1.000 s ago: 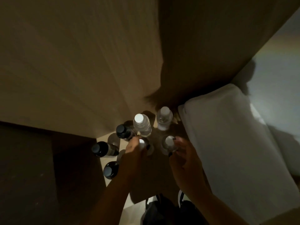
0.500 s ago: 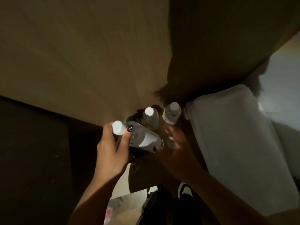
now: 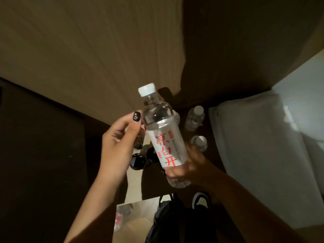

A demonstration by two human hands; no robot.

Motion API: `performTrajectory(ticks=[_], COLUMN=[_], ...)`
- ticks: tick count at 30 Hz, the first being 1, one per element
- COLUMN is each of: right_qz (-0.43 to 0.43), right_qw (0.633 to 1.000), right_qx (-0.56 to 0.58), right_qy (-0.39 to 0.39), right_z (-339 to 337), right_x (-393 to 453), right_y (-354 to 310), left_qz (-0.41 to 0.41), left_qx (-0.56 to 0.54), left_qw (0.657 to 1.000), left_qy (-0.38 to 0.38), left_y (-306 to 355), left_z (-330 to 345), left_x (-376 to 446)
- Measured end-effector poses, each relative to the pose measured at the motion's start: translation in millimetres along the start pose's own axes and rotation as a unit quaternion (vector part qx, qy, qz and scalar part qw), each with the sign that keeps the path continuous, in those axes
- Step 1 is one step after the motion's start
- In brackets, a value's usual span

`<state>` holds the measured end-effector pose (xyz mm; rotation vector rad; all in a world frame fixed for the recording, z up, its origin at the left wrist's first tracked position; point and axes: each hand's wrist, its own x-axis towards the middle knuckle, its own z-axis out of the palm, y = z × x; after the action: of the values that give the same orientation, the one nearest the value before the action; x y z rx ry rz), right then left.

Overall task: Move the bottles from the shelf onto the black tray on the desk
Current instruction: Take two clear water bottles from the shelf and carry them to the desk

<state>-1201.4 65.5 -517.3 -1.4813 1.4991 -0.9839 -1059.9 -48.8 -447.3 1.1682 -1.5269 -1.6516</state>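
Clear plastic water bottle (image 3: 164, 137), white-capped, red-lettered, tilts in the right hand (image 3: 189, 165), gripped near its base; left hand (image 3: 119, 146) curls beside its shoulder, hold unclear.

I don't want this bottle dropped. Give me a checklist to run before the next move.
1. Low grip: right hand wraps the water bottle near its base: ok.
2. Upper grip: left hand has its thumb beside the bottle's shoulder; firm hold: cannot tell.
3. Closure: white cap sits on the neck: ok.
4. Clearance: bottle is held above the standing bottles: ok.
5. Cap seal unbroken: cannot tell.
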Motion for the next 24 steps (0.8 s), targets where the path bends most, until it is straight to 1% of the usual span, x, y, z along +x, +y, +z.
performTrajectory(ticks=[1, 2, 3, 4, 5, 7, 9, 10, 11, 13, 14, 15, 17, 19, 20, 21, 22, 24], right_qz=[0.071, 0.152, 0.213, 0.249, 0.284, 0.330, 0.346, 0.348, 0.348, 0.342, 0.345, 0.354, 0.361, 0.344, 0.333, 0.322, 0.313, 0.293], right_qw=[0.982, 0.934, 0.873, 0.843, 0.827, 0.807, 0.790, 0.794, 0.808, 0.862, 0.885, 0.900, 0.915, 0.923, 0.922, 0.920, 0.923, 0.941], right_qx=[0.169, 0.317, 0.429, 0.464, 0.471, 0.481, 0.498, 0.491, 0.466, 0.359, 0.298, 0.246, 0.180, 0.083, 0.023, -0.018, -0.043, -0.062], right_qy=[-0.036, -0.068, -0.090, -0.107, -0.115, -0.099, -0.090, -0.089, -0.093, -0.103, -0.097, -0.071, 0.018, 0.149, 0.198, 0.223, 0.221, 0.156], right_z=[-7.1, -8.3, -8.6, -6.1, -2.3, -1.3, -3.9, -5.9, -10.4, -27.0, -37.8, -48.9, -71.0, -81.1, -78.8, -74.1, -63.8, -41.2], right_x=[1.9, -0.4, -3.3, -6.2, -8.7, -12.3, -13.2, -12.4, -10.6, -7.5, -6.2, -5.3, -5.5, -6.8, -7.1, -7.6, -6.1, -3.7], right_y=[-11.4, -7.2, -4.6, 2.6, 7.7, 9.8, 10.1, 10.9, 10.3, 7.1, 4.5, 5.0, 7.7, 11.6, 17.7, 23.9, 33.1, 51.8], left_qz=[-0.026, -0.056, -0.089, -0.129, -0.174, -0.242, -0.279, -0.297, -0.313, -0.320, -0.317, -0.315, -0.311, -0.320, -0.327, -0.331, -0.334, -0.338], left_qx=[-0.001, -0.008, -0.027, -0.063, -0.109, -0.186, -0.233, -0.257, -0.277, -0.311, -0.325, -0.337, -0.347, -0.357, -0.367, -0.374, -0.379, -0.377], left_qw=[0.999, 0.996, 0.992, 0.986, 0.976, 0.951, 0.931, 0.919, 0.908, 0.895, 0.890, 0.885, 0.880, 0.872, 0.865, 0.862, 0.859, 0.860], left_qy=[-0.033, -0.065, -0.085, -0.088, -0.079, -0.058, -0.045, -0.037, -0.025, 0.012, 0.042, 0.067, 0.094, 0.099, 0.097, 0.092, 0.086, 0.061], left_y=[-6.6, -13.0, -19.5, -24.0, -27.1, -30.3, -32.0, -31.0, -30.8, -34.0, -35.1, -37.6, -40.7, -43.7, -43.9, -44.7, -44.0, -46.3], left_z=[1.8, 6.3, 11.6, 17.3, 23.2, 34.3, 43.4, 47.5, 51.7, 55.7, 55.3, 53.0, 46.0, 40.1, 38.9, 38.0, 38.3, 38.9], left_x=[0.1, -0.2, 0.3, 1.2, 2.5, 4.0, 1.2, -1.0, -3.0, -4.0, -3.4, -1.6, 1.8, 2.4, 1.9, 1.0, 0.1, -2.3])
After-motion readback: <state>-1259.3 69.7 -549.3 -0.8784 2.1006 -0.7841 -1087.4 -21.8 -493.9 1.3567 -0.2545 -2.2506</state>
